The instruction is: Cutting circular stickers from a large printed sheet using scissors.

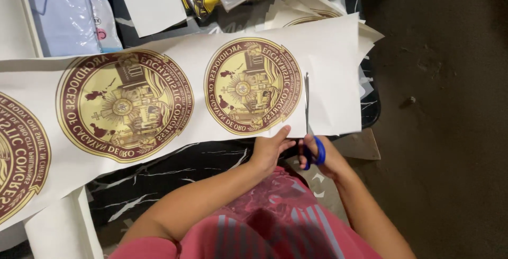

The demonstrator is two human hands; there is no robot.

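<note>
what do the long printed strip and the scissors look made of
Printed strip: paper, probably, with a slight sheen; it is thin, curls at the edges and shows a clean cut slit. Scissors in the right hand: grey metal blade, glossy blue handle loops that look like plastic.

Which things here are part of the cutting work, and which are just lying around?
In use: scissors in right hand; printed paper strip, held by left hand.

Lying about: clear plastic bags, loose white sheets, cut paper stack.

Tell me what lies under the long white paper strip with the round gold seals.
Under the long white paper strip, a black marbled tabletop shows along its near edge; more white sheets poke out beyond. Anything beneath its middle is covered.
</note>
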